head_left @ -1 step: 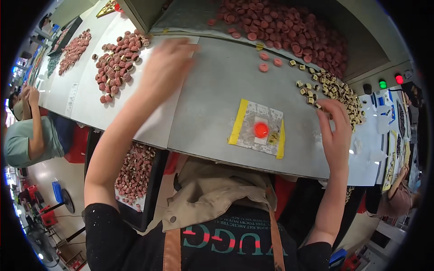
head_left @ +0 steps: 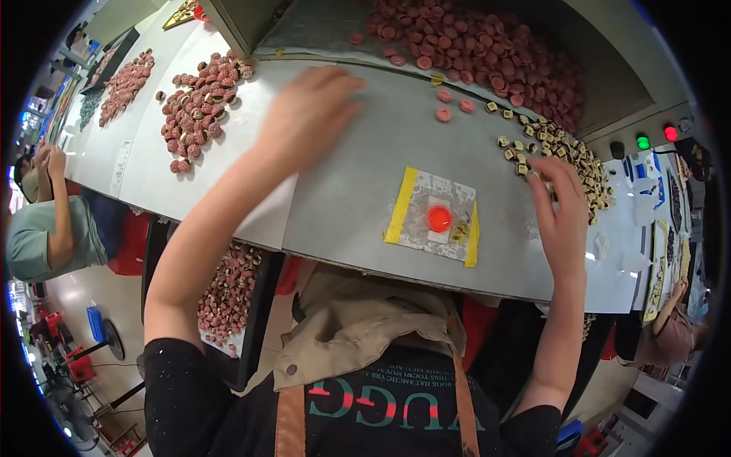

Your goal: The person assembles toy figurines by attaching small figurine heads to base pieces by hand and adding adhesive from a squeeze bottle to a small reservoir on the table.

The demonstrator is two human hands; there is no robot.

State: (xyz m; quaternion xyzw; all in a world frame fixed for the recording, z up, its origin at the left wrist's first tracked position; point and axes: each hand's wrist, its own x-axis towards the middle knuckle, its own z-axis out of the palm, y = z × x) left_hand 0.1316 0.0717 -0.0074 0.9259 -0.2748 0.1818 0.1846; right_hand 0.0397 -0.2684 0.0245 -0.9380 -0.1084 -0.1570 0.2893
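My left hand (head_left: 311,114), smeared by motion, is over the upper left part of the grey worktop (head_left: 343,206). What it holds, if anything, I cannot make out. At the right, my right hand (head_left: 560,198) reaches the near edge of a heap of small cream-and-dark block-shaped pieces (head_left: 567,148). Its thumb and forefinger come together at the tips beside these pieces; whatever is between them is too small to name. Three pink ruffled cup-shaped pieces (head_left: 443,115) lie beyond the middle. A glowing red round button (head_left: 439,218) sits on a taped-down patterned sheet (head_left: 415,236).
A large heap of pink cups (head_left: 472,46) fills the recess at the back. Pink-and-dark pieces (head_left: 194,107) lie in a pile at the left. Below the table edge stands a dark-rimmed tray (head_left: 255,335) of similar pieces. A person in a green shirt (head_left: 53,236) sits farther left.
My left hand has moved to the right, away from the pile at the left. My right hand has shifted slightly left and away from me.
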